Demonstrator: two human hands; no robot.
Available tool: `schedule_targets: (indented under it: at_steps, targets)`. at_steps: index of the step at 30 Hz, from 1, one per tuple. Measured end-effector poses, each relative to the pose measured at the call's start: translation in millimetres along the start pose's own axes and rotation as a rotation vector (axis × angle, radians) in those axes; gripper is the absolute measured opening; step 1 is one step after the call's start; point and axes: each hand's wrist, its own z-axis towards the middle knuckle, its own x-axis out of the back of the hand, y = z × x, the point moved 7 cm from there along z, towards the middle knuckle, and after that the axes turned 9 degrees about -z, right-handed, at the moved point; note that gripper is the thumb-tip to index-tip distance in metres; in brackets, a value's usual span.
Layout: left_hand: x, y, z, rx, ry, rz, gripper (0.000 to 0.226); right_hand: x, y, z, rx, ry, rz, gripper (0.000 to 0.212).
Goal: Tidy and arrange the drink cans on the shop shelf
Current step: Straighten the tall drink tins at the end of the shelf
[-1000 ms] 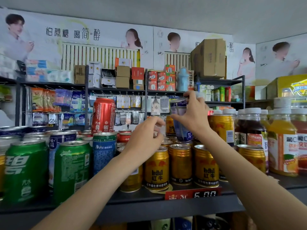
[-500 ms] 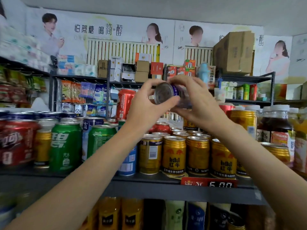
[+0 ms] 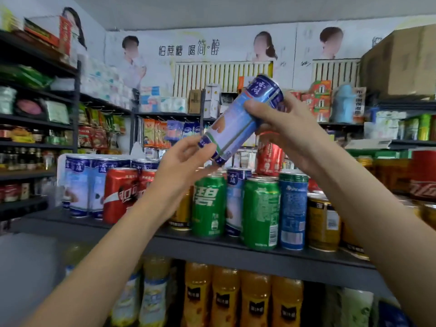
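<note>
A tall pale-blue and white can (image 3: 238,121) with dark blue ends hangs tilted above the shelf, top end up and to the right. My right hand (image 3: 290,131) grips its upper half. My left hand (image 3: 186,161) pinches its lower end with thumb and fingers. Below them the dark shelf (image 3: 212,247) carries mixed cans: matching blue-white cans (image 3: 80,185) at the left, red cola cans (image 3: 119,194), green cans (image 3: 208,205), a blue can (image 3: 292,211) and gold cans (image 3: 323,223).
Orange and yellow drink bottles (image 3: 236,300) fill the shelf below. A red can (image 3: 267,159) stands raised behind the front rows. Snack racks (image 3: 35,128) line the left wall, and cartons (image 3: 398,62) sit on the far shelving at the right.
The view has swung left along the shelf. Both hands carried the blue-white can left with it and turned it from end-on to a long tilt, higher above the cans.
</note>
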Motion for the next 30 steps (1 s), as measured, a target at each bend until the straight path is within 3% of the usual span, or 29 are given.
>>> schedule_targets:
  at_steps: [3,6,9,13,16,18,22,24,30]
  targets:
    - [74.4,29.2,1.5,-0.118,0.122,0.165,0.032,-56.2,-8.5,17.6,0.011,-0.016,-0.077,0.049]
    - [151.0,47.8,0.5,-0.200,0.344,0.274,0.004,-111.5,-6.5,31.4,-0.024,-0.035,-0.083,0.052]
    - [208.4,57.7,-6.7,-0.222,0.443,0.450,0.022,-166.8,1.2,36.2,-0.060,-0.122,-0.100,0.048]
    - [246.8,73.3,-17.7,-0.252,0.365,0.421,0.026,-239.6,7.7,41.1,-0.023,-0.233,-0.206,0.060]
    - [256.1,80.5,-24.7,-0.264,0.225,0.603,0.016,-286.2,7.5,44.6,0.045,-0.290,-0.341,0.058]
    - [263.6,76.6,-26.9,-0.205,0.144,0.705,0.031,-312.1,8.4,46.0,0.094,-0.312,-0.432,0.061]
    - [299.7,68.0,-29.6,-0.085,0.166,0.837,0.060,-357.0,17.1,49.6,0.146,-0.361,-0.550,0.081]
    - [312.8,68.2,-32.7,-0.064,0.179,0.882,0.068,-374.4,19.1,51.2,0.169,-0.366,-0.630,0.081]
    - [342.3,63.7,-27.3,-0.009,0.240,0.962,0.060,-407.2,20.4,59.5,0.291,-0.309,-1.047,0.076]
